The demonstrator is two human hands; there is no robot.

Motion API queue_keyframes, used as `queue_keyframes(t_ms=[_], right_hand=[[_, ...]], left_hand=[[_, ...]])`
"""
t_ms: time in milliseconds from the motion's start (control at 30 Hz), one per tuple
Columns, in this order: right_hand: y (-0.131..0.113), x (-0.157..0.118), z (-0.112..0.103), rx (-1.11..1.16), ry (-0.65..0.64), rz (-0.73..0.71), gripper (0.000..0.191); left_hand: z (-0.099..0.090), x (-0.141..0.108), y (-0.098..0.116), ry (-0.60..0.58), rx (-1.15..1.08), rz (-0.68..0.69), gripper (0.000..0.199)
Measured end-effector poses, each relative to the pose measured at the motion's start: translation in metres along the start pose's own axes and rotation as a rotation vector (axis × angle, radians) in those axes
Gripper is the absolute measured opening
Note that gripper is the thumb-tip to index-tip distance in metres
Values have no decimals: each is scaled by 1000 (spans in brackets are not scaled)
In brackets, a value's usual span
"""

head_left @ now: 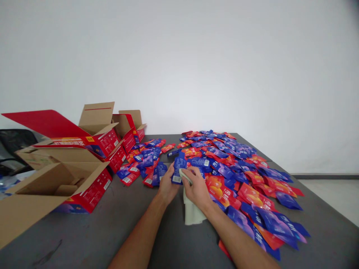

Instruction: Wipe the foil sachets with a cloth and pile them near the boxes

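My left hand (pixel 168 185) is closed on a blue pouch (pixel 179 167), its back with a white barcode label turned up toward me. Against the right side of that pouch, my right hand (pixel 196 185) pinches a pale cloth (pixel 193 212), which hangs down onto the dark table. Right of my hands spreads a large heap of red and blue pouches (pixel 224 168). A smaller pile of similar pouches (pixel 147 157) lies beyond my left hand, to the left.
Open red cardboard boxes (pixel 92 190) with raised brown flaps stand along the left of the grey table (pixel 112 231). Behind them at the far left is a black chair (pixel 17 144). A white wall (pixel 179 67) rises behind the table.
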State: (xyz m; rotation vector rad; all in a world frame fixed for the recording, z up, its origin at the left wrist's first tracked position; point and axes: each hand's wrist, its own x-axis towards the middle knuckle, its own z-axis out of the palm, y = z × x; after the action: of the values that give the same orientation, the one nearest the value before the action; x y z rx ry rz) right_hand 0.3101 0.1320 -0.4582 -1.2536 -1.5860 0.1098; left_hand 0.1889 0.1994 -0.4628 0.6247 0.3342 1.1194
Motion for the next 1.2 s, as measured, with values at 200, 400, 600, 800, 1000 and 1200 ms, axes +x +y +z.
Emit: queue_keyframes(t_ms=[200,400,600,800,1000,1200], right_hand=[[3,1,-4,-64,42,21,32],[-6,-2,-1,-30,-95,-32,31],[4,4,-6,-56,64,43,32],[12,9,-12,-105,155,93,35],[8,3,-3,-19,-40,-5,25],[10,-3,3,-84,-167,45,27]], left_hand=[[0,-1,0,0,34,-37,39],[-3,-1,4,17,72,-31,47],[8,-10,3,-25,179,-189,55],[4,-9,-2,-57,368,-126,63],[-5,0,4,-22,717,134,47],[-8,2,14,29,1338,333,47]])
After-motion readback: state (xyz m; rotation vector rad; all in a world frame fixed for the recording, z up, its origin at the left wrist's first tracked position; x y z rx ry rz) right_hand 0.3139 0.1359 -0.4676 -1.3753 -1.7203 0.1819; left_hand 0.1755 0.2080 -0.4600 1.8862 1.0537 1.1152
